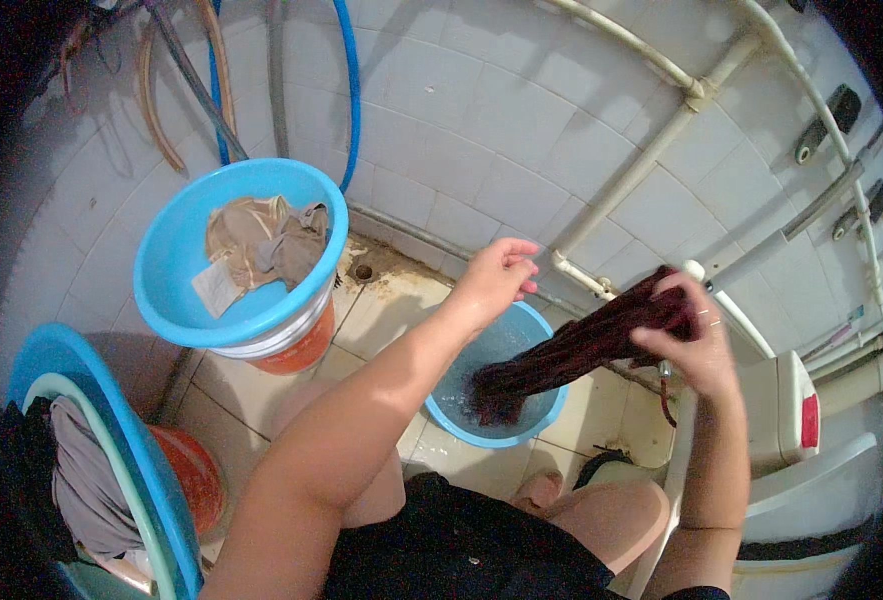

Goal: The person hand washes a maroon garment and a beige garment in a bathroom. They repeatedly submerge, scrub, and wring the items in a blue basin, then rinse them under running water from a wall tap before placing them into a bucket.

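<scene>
A dark maroon wet cloth (pixel 601 340) stretches from my right hand (pixel 694 335) down into a blue basin (pixel 496 440) on the floor. My right hand grips its upper end, up and to the right of the basin. The cloth's lower end dips into the cloudy water (pixel 471 365). Over the basin's far left rim hangs my left hand (pixel 499 277), its fingers loosely bent and apart, with nothing in it.
At the left, a blue basin (pixel 161 325) with beige clothes (pixel 246 235) sits on a bucket (pixel 301 350). Nearer stand tilted tubs (pixel 101 390) with grey clothing (pixel 91 480). Pipes (pixel 651 150) run along the tiled wall; a white cistern (pixel 776 410) is at the right. A drain hole (pixel 361 272) lies near the wall.
</scene>
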The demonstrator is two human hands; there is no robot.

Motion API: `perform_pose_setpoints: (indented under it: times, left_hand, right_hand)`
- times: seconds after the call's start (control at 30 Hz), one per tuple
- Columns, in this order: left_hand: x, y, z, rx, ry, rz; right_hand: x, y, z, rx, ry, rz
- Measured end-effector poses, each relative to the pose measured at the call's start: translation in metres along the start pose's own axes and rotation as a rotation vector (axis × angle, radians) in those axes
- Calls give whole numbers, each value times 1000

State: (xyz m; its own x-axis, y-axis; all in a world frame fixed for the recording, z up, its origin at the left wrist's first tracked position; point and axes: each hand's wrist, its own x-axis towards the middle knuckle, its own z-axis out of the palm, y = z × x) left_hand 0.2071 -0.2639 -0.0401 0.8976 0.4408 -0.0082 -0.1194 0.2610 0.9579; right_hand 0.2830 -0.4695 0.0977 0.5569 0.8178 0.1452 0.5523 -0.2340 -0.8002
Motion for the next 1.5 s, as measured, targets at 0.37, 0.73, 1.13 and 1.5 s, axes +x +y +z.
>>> perform_pose_setpoints:
  times: [0.37,0.73,1.13,1.5]
  left_hand:
    - [-2,5,5,-25,56,-30]
    - [21,-7,-2,47,80,-24]
    - [39,-43,1,187,18,-117]
    - [30,-25,-4,120,104,64]
  right_hand:
    - [20,39,5,-110,192,-84]
    - [-12,354,214,-382,-232,273]
    - [-48,523,291,-813,-714,506]
    - [27,250,99,64,-127,335]
